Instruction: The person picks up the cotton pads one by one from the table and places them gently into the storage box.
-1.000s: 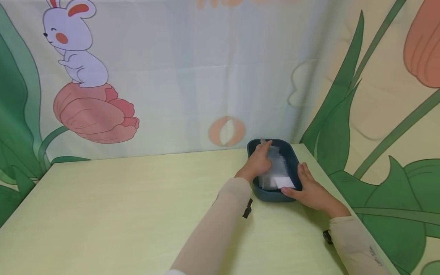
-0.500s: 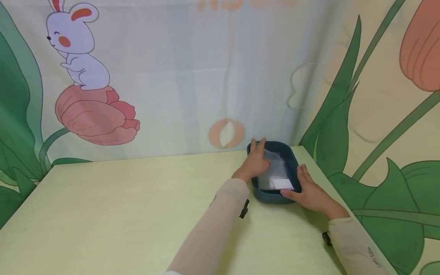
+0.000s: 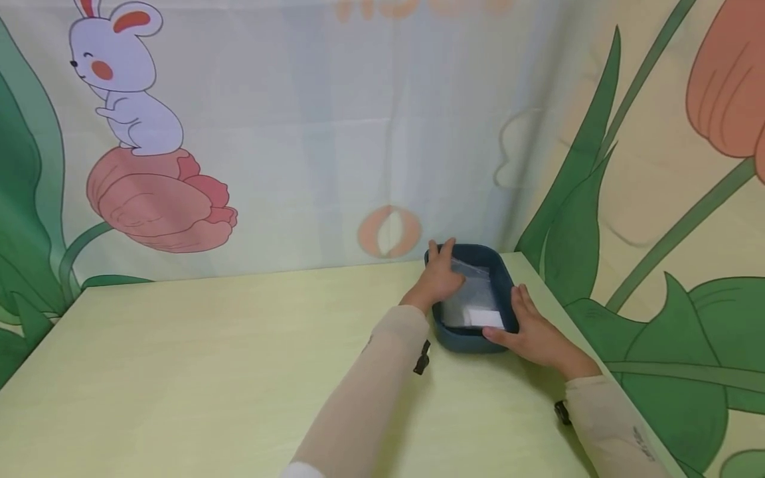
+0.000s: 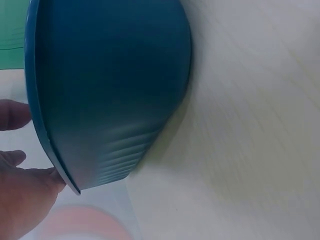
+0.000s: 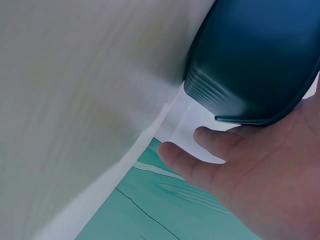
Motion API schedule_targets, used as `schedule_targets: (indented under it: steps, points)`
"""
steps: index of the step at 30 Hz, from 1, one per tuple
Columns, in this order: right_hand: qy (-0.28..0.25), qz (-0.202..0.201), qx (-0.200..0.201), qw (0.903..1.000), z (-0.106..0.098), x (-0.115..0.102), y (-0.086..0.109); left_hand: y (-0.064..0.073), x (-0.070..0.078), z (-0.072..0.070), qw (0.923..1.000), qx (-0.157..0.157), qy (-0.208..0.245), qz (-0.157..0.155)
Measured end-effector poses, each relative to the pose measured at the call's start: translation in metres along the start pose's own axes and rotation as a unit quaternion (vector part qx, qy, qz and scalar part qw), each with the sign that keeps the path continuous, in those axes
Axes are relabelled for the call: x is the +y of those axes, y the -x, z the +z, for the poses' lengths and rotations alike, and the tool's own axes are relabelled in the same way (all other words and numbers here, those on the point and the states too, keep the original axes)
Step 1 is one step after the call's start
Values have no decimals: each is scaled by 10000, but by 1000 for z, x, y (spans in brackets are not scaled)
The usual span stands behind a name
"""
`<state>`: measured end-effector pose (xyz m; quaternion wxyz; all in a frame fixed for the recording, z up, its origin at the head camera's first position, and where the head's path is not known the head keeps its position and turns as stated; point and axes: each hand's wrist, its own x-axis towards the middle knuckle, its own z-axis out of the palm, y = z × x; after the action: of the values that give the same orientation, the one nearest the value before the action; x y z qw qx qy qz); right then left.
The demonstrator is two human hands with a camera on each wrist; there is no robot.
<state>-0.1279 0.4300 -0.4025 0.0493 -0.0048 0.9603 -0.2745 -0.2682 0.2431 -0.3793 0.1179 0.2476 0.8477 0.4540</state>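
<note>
A dark blue plastic bin (image 3: 470,341) stands at the table's back right corner. Inside it lies a clear plastic bag (image 3: 472,289) with a white label (image 3: 485,318) at its near end. My left hand (image 3: 435,280) spans the bin's left rim with fingers spread toward the far corner and the thumb over the inside. In the left wrist view its fingertips (image 4: 57,179) are right at the rim. My right hand (image 3: 534,336) rests against the near right corner, thumb over the rim, fingers stretched along the outer side. The right wrist view shows those fingers straight, reaching past the rim.
The pale yellow table (image 3: 227,345) extends to the left and front. A printed cloth (image 3: 299,133) with a rabbit and flowers hangs behind, and a leafy one (image 3: 669,318) hangs along the right edge.
The left hand has let go of the bag's far end and shifted left onto the bin's rim. The bag now lies flatter in the bin. The right hand stays at its corner.
</note>
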Motion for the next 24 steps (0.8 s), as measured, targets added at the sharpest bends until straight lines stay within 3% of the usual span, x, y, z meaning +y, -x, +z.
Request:
schedule_targets:
  steps: [5,9,12,16,20,24]
  points:
    - [32,-39,16,10000,1,-2,-5,8,-2,-12,9997,232,-27,42]
    - [29,-41,-21,10000,0,-3,-7,25,-10,-27,9969,227,-572,488]
    - [34,-20,-50,10000,-1,-2,-8,47,-17,-40,9860,207,-1294,1028]
    - [75,54,-71,9999,-4,2,-7,81,-27,-59,9636,322,-2069,1663]
    - [234,137,-40,9996,-9,6,-2,117,-39,-79,9495,521,-2470,1865]
    - [479,64,280,9984,-16,-1,5,148,-55,-103,9480,667,-2596,1715]
